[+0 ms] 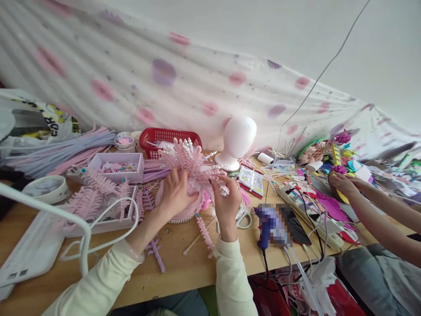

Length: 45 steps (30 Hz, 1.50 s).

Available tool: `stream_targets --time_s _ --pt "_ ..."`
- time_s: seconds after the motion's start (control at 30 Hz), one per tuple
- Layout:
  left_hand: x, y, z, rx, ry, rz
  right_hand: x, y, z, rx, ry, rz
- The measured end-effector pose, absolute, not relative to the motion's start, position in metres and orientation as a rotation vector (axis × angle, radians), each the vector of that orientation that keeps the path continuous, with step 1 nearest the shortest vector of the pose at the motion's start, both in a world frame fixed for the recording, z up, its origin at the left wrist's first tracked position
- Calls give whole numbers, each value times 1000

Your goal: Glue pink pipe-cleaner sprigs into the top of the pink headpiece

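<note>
A pink headdress of fuzzy pipe-cleaner fronds and white pearl beads sits at the middle of the table's front. My left hand grips its left and front side, fingers bent over the fronds and thumb pointing right. At its right edge, my right hand is closed in a pinch, with a beaded sprig showing among the fingers; the exact pinch point is partly hidden. Below hangs a loose pink frond with a teal gem. A thin wooden stick and scissors lie nearby.
Behind stand a red basket and a white foam head. Pink fronds and a lilac box are left, beside a white cable. Right are a purple glue gun, a power strip and a co-worker's hands.
</note>
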<state>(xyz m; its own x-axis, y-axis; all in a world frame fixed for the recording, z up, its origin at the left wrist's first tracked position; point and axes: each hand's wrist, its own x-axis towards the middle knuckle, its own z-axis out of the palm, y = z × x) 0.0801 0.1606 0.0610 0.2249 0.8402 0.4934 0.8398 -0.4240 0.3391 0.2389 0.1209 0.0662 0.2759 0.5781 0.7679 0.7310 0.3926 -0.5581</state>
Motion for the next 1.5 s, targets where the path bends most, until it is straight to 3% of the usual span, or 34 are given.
stream_targets --time_s 0.23,0.5,0.8,1.2,1.5 --pt "75 156 64 2458 1650 887 234 127 66 -1294 -1345 -70" --pt "83 149 65 2325 1692 1208 235 113 51 -1344 -1285 -234" --pt "108 151 73 2244 1997 1010 241 116 54 -1400 -1408 -163" --pt "79 149 52 2484 1535 1094 242 95 37 -1318 -1367 -159" --pt "88 147 74 2383 1677 818 249 34 19 -1486 -1216 -52"
